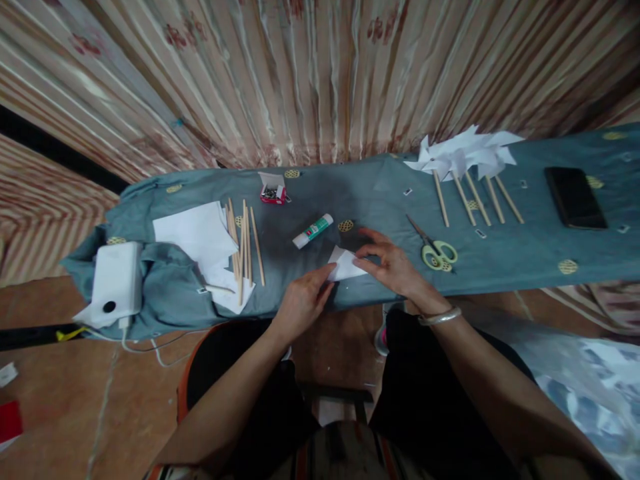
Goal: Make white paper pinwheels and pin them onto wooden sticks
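Observation:
A small folded piece of white paper [345, 265] lies at the near edge of the cloth-covered table, between my two hands. My left hand [306, 298] pinches its left corner between thumb and fingers. On the right side, my right hand [387, 263] grips the paper with thumb and index finger, its other fingers partly bent. A green and white glue stick [313, 231] lies just beyond the paper. To the right of my right hand are scissors [433, 250] with pale green handles, blades pointing away to the left.
Several paper pinwheels [463, 155] on wooden sticks lie at the back right, near a black phone [575, 197]. Leftward are a red box of pins [273, 192], loose wooden sticks [244, 243], white paper sheets [193, 230] and a white device [117, 280] with a cable.

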Available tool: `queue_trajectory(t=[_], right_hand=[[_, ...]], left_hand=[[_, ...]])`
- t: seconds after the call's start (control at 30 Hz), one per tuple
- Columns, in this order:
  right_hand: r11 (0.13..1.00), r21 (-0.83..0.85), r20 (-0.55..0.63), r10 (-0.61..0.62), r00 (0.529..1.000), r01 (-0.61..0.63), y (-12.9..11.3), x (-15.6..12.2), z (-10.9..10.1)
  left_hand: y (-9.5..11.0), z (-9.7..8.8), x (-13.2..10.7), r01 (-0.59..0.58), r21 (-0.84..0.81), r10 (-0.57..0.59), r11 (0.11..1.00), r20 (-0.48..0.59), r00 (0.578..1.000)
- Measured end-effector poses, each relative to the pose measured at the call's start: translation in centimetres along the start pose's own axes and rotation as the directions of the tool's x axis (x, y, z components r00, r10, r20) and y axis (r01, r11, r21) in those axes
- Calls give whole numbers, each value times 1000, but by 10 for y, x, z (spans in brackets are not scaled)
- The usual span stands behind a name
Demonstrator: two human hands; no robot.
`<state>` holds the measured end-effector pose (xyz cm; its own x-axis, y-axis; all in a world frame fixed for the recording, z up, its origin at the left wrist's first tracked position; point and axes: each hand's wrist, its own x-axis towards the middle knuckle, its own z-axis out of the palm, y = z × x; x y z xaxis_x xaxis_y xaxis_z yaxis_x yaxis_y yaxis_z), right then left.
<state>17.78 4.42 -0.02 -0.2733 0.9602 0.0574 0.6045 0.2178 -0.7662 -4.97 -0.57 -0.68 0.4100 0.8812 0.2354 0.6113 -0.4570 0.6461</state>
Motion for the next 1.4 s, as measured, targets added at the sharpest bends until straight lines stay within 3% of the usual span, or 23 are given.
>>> queue_trajectory(t=[0.37,0.57,0.7,1.4], right_hand=[[997,-64,-99,-51,994,45,3,11,19],[994,-110,-125,-40,991,26,5,11,22],[991,-136,-134,-36,990,18,5,11,24],[988,-152,-168,-19,986,-7,2,11,29]], left_hand=[[5,-6,1,-50,136,54,989,-32,998],[10,13,-4,-219,210,200,953,106,974],[10,21,-7,-213,223,174,951,181,968],[10,26,-12,-215,255,159,943,224,962]])
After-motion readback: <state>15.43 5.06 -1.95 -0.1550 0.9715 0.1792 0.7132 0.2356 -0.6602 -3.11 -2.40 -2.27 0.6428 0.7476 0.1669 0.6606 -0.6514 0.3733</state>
